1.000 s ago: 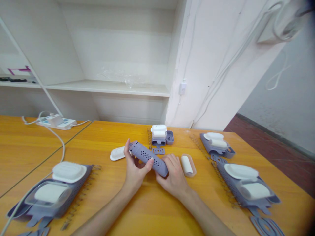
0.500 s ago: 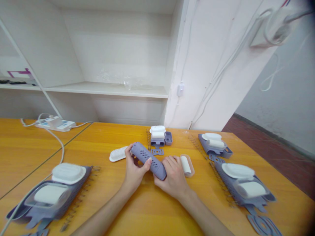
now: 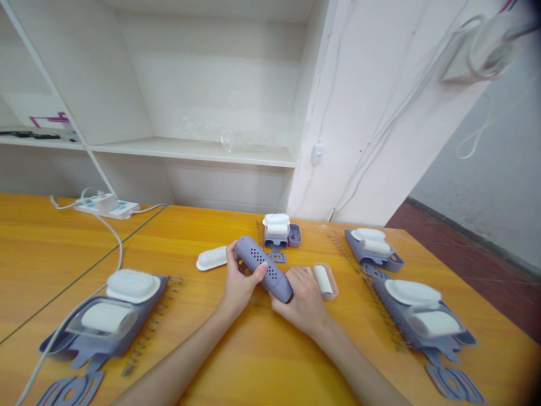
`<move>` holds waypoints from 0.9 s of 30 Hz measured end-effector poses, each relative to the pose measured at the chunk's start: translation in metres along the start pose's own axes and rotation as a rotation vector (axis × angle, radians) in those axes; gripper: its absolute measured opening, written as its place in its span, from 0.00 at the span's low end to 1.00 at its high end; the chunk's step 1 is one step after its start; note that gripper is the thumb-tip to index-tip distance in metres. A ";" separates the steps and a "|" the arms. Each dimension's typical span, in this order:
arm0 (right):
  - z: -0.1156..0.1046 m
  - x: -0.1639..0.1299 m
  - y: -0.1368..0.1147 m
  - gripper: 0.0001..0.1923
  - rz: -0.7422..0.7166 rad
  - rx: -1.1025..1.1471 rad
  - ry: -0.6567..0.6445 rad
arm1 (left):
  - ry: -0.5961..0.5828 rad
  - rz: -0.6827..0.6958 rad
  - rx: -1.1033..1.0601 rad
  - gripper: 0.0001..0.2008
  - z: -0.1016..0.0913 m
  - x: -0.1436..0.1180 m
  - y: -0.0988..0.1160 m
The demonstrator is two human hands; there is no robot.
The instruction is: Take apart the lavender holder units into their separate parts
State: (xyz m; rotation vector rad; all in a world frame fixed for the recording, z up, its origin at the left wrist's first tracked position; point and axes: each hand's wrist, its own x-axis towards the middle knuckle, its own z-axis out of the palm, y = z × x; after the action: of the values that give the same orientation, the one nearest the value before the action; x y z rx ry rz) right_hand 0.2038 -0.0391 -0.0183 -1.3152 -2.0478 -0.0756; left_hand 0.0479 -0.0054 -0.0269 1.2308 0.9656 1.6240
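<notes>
Both of my hands hold one long lavender perforated holder point(image 3: 264, 269) just above the yellow wooden table point(image 3: 262, 361). My left hand point(image 3: 239, 281) grips its far upper end, thumb on the dotted face. My right hand point(image 3: 301, 299) wraps its near lower end. A white ribbed lid point(image 3: 211, 257) lies just left of my left hand. A clear small tray with a white roll point(image 3: 325, 280) lies right beside my right hand.
Lavender baskets with white pads and rolls sit at near left point(image 3: 107, 321), near right point(image 3: 422, 318), far right point(image 3: 372, 246) and behind the hands point(image 3: 278, 231). Wire springs point(image 3: 382, 310) lie beside them. A power strip point(image 3: 107, 207) and its cable run along the left. Shelving stands behind.
The view has shifted a little, so everything sits slightly further right in the picture. My hands keep the same hold on the holder, with only slight turning.
</notes>
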 end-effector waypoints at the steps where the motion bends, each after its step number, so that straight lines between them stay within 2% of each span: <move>1: -0.002 0.001 0.002 0.06 -0.022 0.025 -0.023 | 0.004 0.003 0.012 0.34 -0.001 0.001 -0.001; 8: -0.009 0.003 0.004 0.06 -0.050 0.067 -0.087 | -0.003 -0.004 0.053 0.33 -0.003 0.002 -0.001; 17: 0.005 -0.001 -0.003 0.07 0.056 -0.040 -0.013 | 0.046 0.060 0.104 0.32 -0.001 0.004 0.000; 27: 0.009 -0.007 -0.008 0.06 0.096 -0.021 0.035 | -0.002 -0.006 0.068 0.31 -0.003 0.006 -0.002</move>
State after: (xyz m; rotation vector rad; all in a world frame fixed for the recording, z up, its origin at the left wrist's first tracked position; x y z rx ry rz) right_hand 0.1946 -0.0447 -0.0264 -1.4134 -1.9569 -0.0769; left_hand 0.0447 0.0012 -0.0275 1.2731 1.0302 1.5964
